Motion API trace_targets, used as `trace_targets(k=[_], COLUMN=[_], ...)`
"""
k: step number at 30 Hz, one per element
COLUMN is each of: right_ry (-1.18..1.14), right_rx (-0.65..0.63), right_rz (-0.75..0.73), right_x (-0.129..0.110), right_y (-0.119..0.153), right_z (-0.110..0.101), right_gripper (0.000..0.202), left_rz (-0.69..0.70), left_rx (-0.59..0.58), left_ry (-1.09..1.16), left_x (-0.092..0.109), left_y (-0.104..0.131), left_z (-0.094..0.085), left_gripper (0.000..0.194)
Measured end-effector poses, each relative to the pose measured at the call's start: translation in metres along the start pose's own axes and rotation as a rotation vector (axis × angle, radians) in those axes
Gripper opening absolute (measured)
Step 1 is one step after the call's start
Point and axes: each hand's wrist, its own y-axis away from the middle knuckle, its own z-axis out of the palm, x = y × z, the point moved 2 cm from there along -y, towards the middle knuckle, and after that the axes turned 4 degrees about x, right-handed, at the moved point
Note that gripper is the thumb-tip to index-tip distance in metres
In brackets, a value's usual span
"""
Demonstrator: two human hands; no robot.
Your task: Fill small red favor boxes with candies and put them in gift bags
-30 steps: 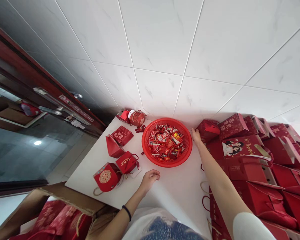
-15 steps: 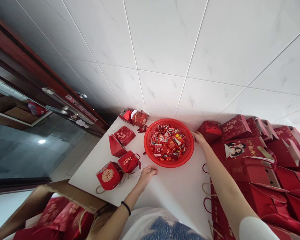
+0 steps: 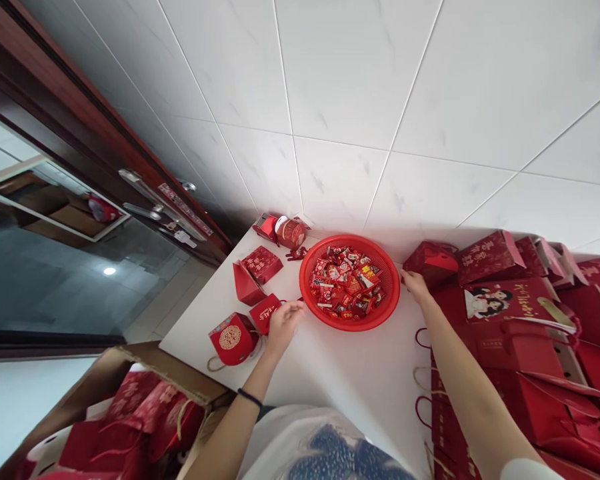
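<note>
A round red plastic basket [image 3: 325, 320] full of small red-wrapped sweets [image 3: 347, 283] sits on the white table. My left hand [image 3: 285, 325] reaches to the basket's left rim, beside a small red piece. Its fingers are stretched forward and loosely bent, with nothing visible held. At the right rim is my right hand [image 3: 416, 285], its fingers pressed together; what they pinch is hidden. Just under my left hand lie a red box with a cord handle [image 3: 266, 312] and a rounded red box with a gold emblem [image 3: 230, 339].
More red gift boxes [image 3: 257, 272] and a round reddish container [image 3: 291, 232] stand at the table's left and back. Rows of red boxes [image 3: 490, 257] and bags fill the right side. A cardboard carton [image 3: 195, 387] of red boxes is lower left. The tiled wall [image 3: 345, 173] borders the back.
My left hand has moved forward to the basket's left rim, partly covering the cord-handled box. My right hand stays at the right rim. The whole view has shifted slightly.
</note>
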Motion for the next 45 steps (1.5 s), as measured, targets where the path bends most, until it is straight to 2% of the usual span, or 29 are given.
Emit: trace_targets(k=[2,5,7,10,13,15,18,21,24,27,31,36,41,45], right_ry=[0.012,0.007,-0.009,-0.047,-0.098,-0.19,-0.33,-0.369,-0.355,-0.278,-0.121,0.184,0.358,0.403], right_rx=[0.008,0.012,0.02,0.081,0.2,0.292,0.331,0.249,0.089,-0.115,-0.367,-0.566,-0.669,-0.656], right_rz=[0.026,0.065,0.078,0.056,0.003,-0.054,-0.126,-0.163,-0.195,-0.261,-0.355,-0.391,-0.393,-0.384], right_x=[0.0,-0.002,-0.003,-0.001,0.004,0.005,0.003,-0.003,-0.009,-0.013,-0.023,-0.041,-0.05,-0.049], right_y=[0.0,0.003,0.01,0.031,0.064,0.093,0.143,0.192,0.235,0.271,0.303,0.32,0.324,0.321], right_z=[-0.005,-0.01,-0.012,-0.016,-0.02,-0.02,-0.012,0.006,0.032,0.063,0.104,0.142,0.156,0.156], right_gripper=[0.024,0.016,0.014,0.015,0.023,0.027,0.03,0.028,0.027,0.024,0.026,0.045,0.057,0.062], left_rz=[0.08,0.157,0.14,0.04,-0.043,-0.015,0.182,0.346,0.374,0.387,0.444,0.479,0.47,0.423], left_rx=[0.103,0.265,0.325,0.414,0.397,0.308,0.145,0.002,-0.023,0.027,0.063,0.056,0.041,0.054], left_ry=[-0.051,-0.187,-0.302,-0.517,-0.773,-0.864,-0.896,-0.979,-1.111,-1.193,-1.256,-1.218,-1.191,-1.047], left_x=[0.01,0.022,0.023,0.015,-0.002,-0.014,-0.026,-0.036,-0.044,-0.049,-0.047,-0.043,-0.047,-0.048], left_y=[-0.008,-0.022,-0.03,-0.037,-0.036,-0.034,-0.025,-0.013,-0.002,0.002,0.001,0.0,0.01,0.016], left_z=[-0.018,-0.055,-0.085,-0.13,-0.162,-0.168,-0.15,-0.113,-0.076,-0.056,-0.051,-0.052,-0.042,-0.039], left_gripper=[0.023,0.023,0.023,0.024,0.025,0.027,0.031,0.048,0.073,0.072,0.068,0.058,0.079,0.073])
